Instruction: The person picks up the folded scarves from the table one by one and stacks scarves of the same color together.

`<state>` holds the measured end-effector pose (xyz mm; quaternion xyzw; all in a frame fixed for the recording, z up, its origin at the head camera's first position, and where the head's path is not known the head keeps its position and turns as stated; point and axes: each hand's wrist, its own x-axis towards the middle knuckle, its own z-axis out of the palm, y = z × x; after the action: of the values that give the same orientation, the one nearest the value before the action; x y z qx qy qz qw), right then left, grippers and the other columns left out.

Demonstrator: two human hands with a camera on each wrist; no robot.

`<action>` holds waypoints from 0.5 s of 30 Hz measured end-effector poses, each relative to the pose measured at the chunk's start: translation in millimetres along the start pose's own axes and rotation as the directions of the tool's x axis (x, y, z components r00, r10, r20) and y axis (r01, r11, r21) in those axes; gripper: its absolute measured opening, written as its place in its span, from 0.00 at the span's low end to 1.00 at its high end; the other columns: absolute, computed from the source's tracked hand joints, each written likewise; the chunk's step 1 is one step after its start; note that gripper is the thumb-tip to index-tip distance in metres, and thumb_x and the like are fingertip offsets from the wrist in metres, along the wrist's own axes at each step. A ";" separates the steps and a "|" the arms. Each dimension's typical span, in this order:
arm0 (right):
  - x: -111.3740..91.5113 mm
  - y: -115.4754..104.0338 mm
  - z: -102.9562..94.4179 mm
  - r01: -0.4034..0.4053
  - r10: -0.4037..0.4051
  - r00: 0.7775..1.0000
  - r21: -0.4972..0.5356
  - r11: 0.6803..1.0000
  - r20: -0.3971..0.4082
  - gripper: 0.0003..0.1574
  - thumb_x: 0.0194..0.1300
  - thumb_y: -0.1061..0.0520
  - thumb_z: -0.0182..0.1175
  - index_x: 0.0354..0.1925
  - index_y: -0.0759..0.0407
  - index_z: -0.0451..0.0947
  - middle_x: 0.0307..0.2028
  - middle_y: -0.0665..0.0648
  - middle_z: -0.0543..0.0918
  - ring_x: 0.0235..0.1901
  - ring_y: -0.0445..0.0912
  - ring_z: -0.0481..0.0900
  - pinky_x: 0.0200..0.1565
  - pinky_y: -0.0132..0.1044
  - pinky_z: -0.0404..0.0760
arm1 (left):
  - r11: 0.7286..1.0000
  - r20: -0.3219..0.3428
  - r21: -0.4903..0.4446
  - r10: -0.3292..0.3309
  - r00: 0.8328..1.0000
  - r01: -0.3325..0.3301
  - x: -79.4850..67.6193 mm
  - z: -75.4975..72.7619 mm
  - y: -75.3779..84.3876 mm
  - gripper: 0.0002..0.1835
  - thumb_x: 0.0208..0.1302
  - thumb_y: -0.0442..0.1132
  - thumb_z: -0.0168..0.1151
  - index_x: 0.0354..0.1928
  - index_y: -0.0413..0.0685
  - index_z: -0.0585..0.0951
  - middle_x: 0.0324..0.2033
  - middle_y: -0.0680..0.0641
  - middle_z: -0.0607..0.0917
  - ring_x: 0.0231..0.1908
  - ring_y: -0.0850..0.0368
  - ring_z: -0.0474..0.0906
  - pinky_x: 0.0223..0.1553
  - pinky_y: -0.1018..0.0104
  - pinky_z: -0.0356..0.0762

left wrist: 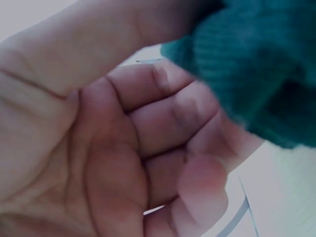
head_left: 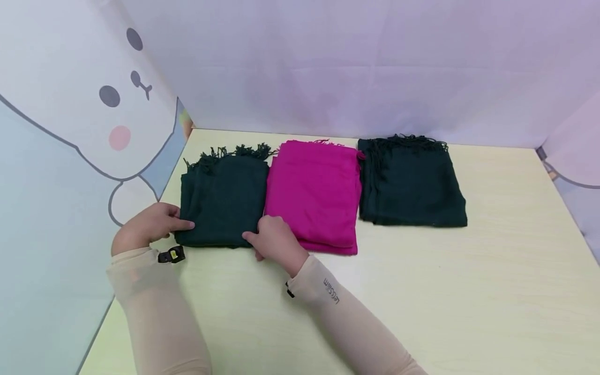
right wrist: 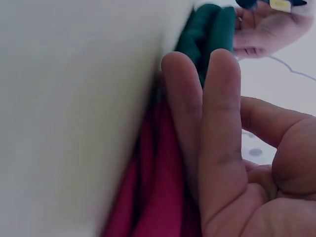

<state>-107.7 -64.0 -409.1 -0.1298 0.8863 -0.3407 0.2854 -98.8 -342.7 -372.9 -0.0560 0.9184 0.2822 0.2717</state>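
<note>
A folded dark green scarf (head_left: 227, 200) with a fringe along its far edge lies at the left of the table. My left hand (head_left: 152, 224) holds its near left corner, thumb on top. In the left wrist view, the thumb (left wrist: 98, 44) lies over the bunched green cloth (left wrist: 256, 69), the other fingers curled below. At the near right corner, my right hand (head_left: 281, 242) pinches the scarf, its thumb on the upper face. Two straighter fingers (right wrist: 222, 108) show along the near edge in the right wrist view; the index finger's grip is hidden there.
A folded magenta scarf (head_left: 314, 198) lies right beside the green one, close to my right hand. Farther right is another folded dark green fringed scarf (head_left: 417, 185). A pale cloth wall (head_left: 328, 67) rises behind the table (head_left: 422, 291), with a printed panel (head_left: 56, 172) along the left.
</note>
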 end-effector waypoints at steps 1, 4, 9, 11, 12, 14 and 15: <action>0.1 0.0 1.7 -0.001 0.001 1.000 0.004 1.000 0.000 0.25 0.71 0.44 0.61 0.20 0.57 0.78 0.13 0.51 0.80 0.16 0.45 0.79 0.27 0.33 0.74 | 1.000 -0.002 0.005 0.005 1.000 -0.005 0.5 -0.1 0.8 0.23 0.66 0.50 0.65 0.21 0.47 0.66 0.16 0.54 0.63 0.22 0.54 0.68 0.25 0.62 0.64; 0.1 -0.2 4.8 0.013 -0.012 1.000 0.027 1.000 -0.009 0.20 0.72 0.49 0.60 0.24 0.56 0.76 0.14 0.51 0.80 0.16 0.44 0.80 0.27 0.32 0.75 | 1.000 -0.010 0.021 0.014 1.000 -0.014 0.7 -0.1 2.8 0.23 0.66 0.50 0.64 0.21 0.48 0.65 0.15 0.54 0.64 0.22 0.54 0.68 0.25 0.62 0.63; -2.2 -1.3 2.4 0.034 -0.034 0.999 0.064 0.997 0.000 0.17 0.72 0.53 0.60 0.26 0.57 0.75 0.15 0.50 0.81 0.17 0.41 0.81 0.29 0.32 0.77 | 1.000 0.001 0.021 -0.003 1.000 0.003 -2.1 0.8 2.4 0.23 0.66 0.50 0.64 0.21 0.48 0.65 0.15 0.54 0.63 0.21 0.55 0.67 0.25 0.62 0.63; -2.8 -1.2 0.3 0.032 -0.033 0.999 0.070 0.997 0.005 0.18 0.72 0.52 0.60 0.25 0.57 0.75 0.15 0.50 0.81 0.17 0.41 0.82 0.30 0.31 0.77 | 1.000 0.005 0.017 0.001 1.000 -0.001 -1.6 1.2 2.2 0.23 0.66 0.50 0.65 0.21 0.48 0.65 0.15 0.54 0.63 0.21 0.55 0.67 0.25 0.62 0.63; -3.3 -1.0 -1.0 0.032 -0.033 0.999 0.072 0.997 0.007 0.19 0.72 0.52 0.61 0.24 0.58 0.76 0.15 0.50 0.82 0.17 0.41 0.82 0.30 0.31 0.77 | 1.000 0.005 0.017 0.003 1.000 -0.003 -1.0 1.2 2.3 0.23 0.66 0.50 0.64 0.21 0.48 0.66 0.15 0.54 0.64 0.21 0.55 0.67 0.26 0.61 0.63; -4.6 -0.6 -4.1 0.034 -0.035 0.999 0.078 0.996 0.011 0.20 0.71 0.50 0.61 0.23 0.58 0.77 0.15 0.50 0.82 0.18 0.42 0.82 0.30 0.31 0.77 | 1.000 -0.008 0.030 0.003 1.000 -0.003 0.4 0.9 2.9 0.24 0.67 0.53 0.63 0.23 0.45 0.68 0.17 0.52 0.65 0.23 0.53 0.69 0.27 0.61 0.65; -5.5 -0.1 -6.3 0.034 -0.035 0.999 0.089 0.995 0.014 0.20 0.71 0.50 0.61 0.23 0.57 0.77 0.15 0.50 0.82 0.18 0.42 0.82 0.30 0.31 0.77 | 0.999 -0.023 0.041 0.003 1.000 -0.002 0.8 0.4 3.2 0.24 0.68 0.55 0.62 0.27 0.42 0.71 0.19 0.49 0.70 0.25 0.51 0.71 0.29 0.60 0.68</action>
<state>-107.1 -58.4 -402.9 -0.1350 0.8656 -0.3838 0.2920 -100.2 -339.8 -372.0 -0.0526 0.9272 0.2629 0.2617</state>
